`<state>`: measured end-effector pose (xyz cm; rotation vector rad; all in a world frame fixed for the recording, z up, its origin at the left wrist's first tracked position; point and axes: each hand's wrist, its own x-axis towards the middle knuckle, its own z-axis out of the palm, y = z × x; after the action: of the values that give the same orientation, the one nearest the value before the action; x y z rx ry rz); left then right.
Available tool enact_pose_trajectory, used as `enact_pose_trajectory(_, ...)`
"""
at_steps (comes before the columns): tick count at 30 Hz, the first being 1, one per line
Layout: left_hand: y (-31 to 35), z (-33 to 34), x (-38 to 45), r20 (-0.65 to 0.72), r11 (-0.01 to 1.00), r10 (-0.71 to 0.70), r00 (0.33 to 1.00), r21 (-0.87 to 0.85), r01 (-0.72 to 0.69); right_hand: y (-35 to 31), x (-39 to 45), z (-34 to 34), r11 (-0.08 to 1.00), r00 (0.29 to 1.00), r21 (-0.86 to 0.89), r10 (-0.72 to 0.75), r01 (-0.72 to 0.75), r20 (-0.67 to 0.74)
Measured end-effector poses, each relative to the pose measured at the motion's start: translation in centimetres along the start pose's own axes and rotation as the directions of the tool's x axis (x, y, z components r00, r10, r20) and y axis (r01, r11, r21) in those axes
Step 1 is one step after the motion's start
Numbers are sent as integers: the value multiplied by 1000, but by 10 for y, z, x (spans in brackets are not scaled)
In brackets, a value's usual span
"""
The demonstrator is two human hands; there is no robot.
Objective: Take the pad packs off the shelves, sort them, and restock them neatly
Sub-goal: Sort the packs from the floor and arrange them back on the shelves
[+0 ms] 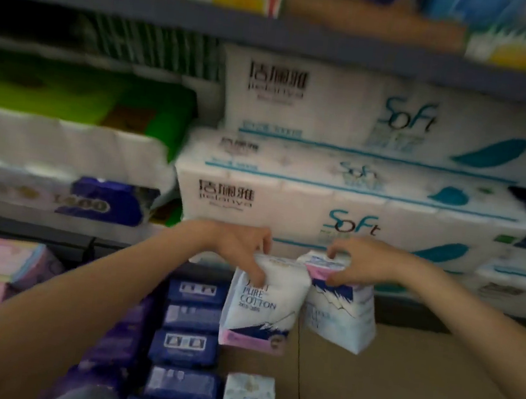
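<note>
Head view: each hand's grip holds a white pad pack, left [242,246] "PURE COTTON" [262,302], right [359,264] mountain-printed [340,311].

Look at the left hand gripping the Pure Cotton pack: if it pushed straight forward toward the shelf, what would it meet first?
Probably the lower Soft tissue pack, which stands directly behind the left hand. The gap between them is hard to judge from this one view, so that is a best guess.

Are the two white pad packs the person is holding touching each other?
Touching. The head view shows the left pack and the right pack side by side, edges meeting near the top, with no gap there between the left hand and right hand.
</note>
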<state>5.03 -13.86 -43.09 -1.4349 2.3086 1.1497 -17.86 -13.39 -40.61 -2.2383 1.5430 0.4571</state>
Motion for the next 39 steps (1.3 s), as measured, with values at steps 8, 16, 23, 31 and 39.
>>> enact_pose_trajectory(8, 48, -149, -166, -278, 968, 171, 945, -132, -214, -68, -103, -174, 984, 957, 149, -57, 102, -285)
enact_pose_trajectory(16, 72, -234, -292, -775, 821, 219, 593, -182, -541, -142, -143, -293, 925, 685, 170, -119, 339, -719)
enact_pose_trajectory(23, 62, -264, -278, -933, 808, 137, 334, -90, -583, -161, -66, -323, 950, 423, -37, -172, 309, -890)
enact_pose_trajectory(31, 29, -295, -224, -954, 858, 23, 300, -136, -496, -126, 58, -351, 970, 659, -237, -147, -48, -738)
enact_pose_trajectory(39, 24, -303, -147, -873, 857, 28, 486, -230, -462, -111, 38, -350, 980, 447, -191, -146, -56, -883)
